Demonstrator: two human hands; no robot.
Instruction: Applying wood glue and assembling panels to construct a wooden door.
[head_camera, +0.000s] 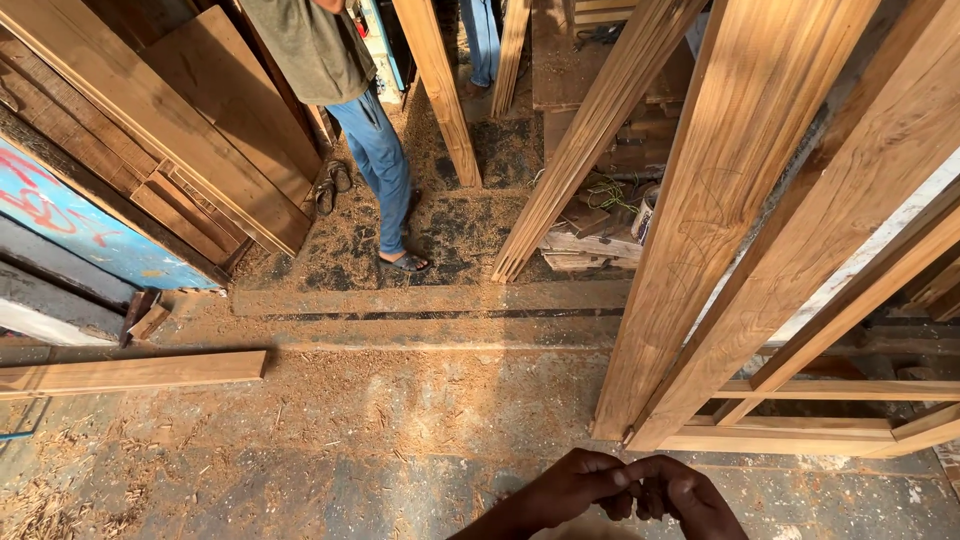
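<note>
hands at the bottom edge, wrists cut off, left hand and right hand pressed together, fingertips pinched on something too small to make out, tall pale wooden door frames just above them, dusty sawdust-strewn floor beneath, bystander in blue jeans far ahead, head out of view

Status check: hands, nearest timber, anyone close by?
Left hand and right hand together at fingertips, nothing visibly held. Door frames upright just ahead. Plank flat on floor, left. Another person standing beyond.
</note>
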